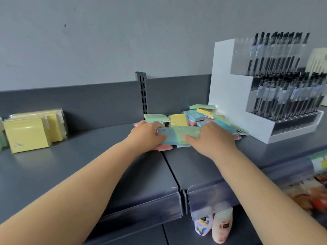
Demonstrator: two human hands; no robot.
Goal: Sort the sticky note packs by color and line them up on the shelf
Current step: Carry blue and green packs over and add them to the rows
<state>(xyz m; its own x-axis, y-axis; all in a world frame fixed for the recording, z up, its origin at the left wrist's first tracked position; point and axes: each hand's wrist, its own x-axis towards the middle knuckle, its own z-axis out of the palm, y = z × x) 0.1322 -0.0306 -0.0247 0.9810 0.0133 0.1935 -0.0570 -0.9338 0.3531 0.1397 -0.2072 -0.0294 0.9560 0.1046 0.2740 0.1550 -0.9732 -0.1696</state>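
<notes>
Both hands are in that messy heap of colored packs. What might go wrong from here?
The mixed pile is loose and overlapping, so as the left hand and right hand lift the blue pack and green pack, others may slide. Pink packs near the front could drop off the shelf. Packs leaning on the white pen display could topple.

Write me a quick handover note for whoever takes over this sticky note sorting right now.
Left hand: gripping a blue pack at the front of the mixed pile.
Right hand: holding the green pack next to it.
The pile of green, blue, yellow and pink packs lies mid-shelf, against the white pen display.
Done: yellow packs stand grouped at the far left of the shelf, with a few green ones just at the frame edge.
Left: most of the pile is unsorted. Pull out each color, then line the packs up in rows along the shelf.
</notes>
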